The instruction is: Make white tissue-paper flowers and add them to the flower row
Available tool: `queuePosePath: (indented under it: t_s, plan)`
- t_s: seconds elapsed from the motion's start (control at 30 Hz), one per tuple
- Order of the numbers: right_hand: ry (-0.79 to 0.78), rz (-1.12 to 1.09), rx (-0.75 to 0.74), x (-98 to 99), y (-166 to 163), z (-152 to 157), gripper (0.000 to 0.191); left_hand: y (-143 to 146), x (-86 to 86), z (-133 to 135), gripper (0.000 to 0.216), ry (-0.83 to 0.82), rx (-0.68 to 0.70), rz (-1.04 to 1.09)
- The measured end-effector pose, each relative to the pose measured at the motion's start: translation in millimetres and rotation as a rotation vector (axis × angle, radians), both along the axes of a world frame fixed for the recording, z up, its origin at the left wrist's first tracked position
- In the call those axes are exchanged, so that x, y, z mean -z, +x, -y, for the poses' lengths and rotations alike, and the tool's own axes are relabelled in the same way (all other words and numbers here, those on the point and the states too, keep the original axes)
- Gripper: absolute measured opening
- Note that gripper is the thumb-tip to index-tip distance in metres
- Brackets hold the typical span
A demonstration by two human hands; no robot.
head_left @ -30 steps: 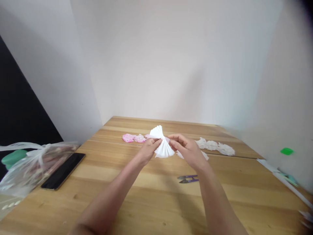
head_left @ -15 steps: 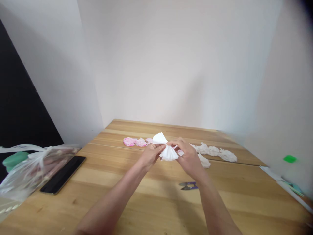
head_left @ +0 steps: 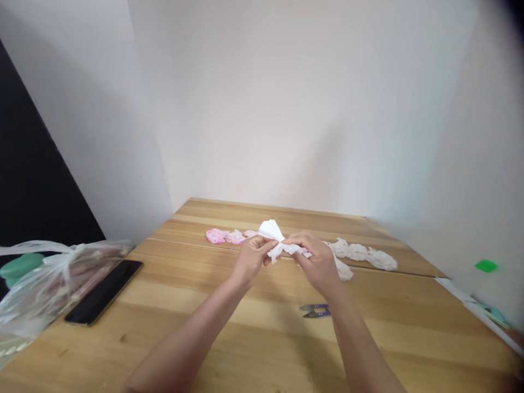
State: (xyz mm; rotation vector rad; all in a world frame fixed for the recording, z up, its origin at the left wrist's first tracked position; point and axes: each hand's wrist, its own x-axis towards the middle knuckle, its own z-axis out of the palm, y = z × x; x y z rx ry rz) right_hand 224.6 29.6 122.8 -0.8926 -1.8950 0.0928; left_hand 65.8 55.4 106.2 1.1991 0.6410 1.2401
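Observation:
Both my hands hold a white pleated paper fan [head_left: 273, 233] above the wooden table [head_left: 254, 327]. My left hand [head_left: 252, 257] pinches it at the pinched middle from the left. My right hand [head_left: 315, 259] grips the other half, fingers curled around the folded paper, which is squeezed narrow there. Behind my hands lie pink paper flowers [head_left: 226, 236] to the left and white paper flowers [head_left: 364, 254] to the right.
Small purple thread snips [head_left: 314, 311] lie on the table near my right forearm. A black phone [head_left: 103, 291] lies at the left, beside a clear plastic bag [head_left: 45, 284] with things in it. White walls enclose the table's far corner. Paper strips [head_left: 478, 314] lie at the right edge.
The paper fan's lower half has been squeezed shut under my right hand; a second ago it was spread wide. The hands shifted slightly right as the view tilted.

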Motion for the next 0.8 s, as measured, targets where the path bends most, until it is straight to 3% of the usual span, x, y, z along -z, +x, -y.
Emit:
queuePosePath:
  t_s: [0.1, 0.23, 0.5, 0.8]
  plan:
    - [-0.042, -0.001, 0.015, -2.2, -1, 2, 0.012, -3, -5.0, 3, 0.030, 0.123, -0.067, -0.136]
    - [-0.133, -0.066, 0.033, -5.0, -4, 5, 0.012, -8, -7.1, 3, 0.032, 0.227, -0.035, -0.223]
    - [-0.446, -0.269, -0.021, -2.1, -2, 3, 0.024, -15, 0.3, -6, 0.026, 0.279, 0.180, -0.279]
    - [-0.584, -0.415, -0.124, -9.0, -4, 9, 0.027, -28, -5.1, -5, 0.024, 0.387, 0.308, -0.402]
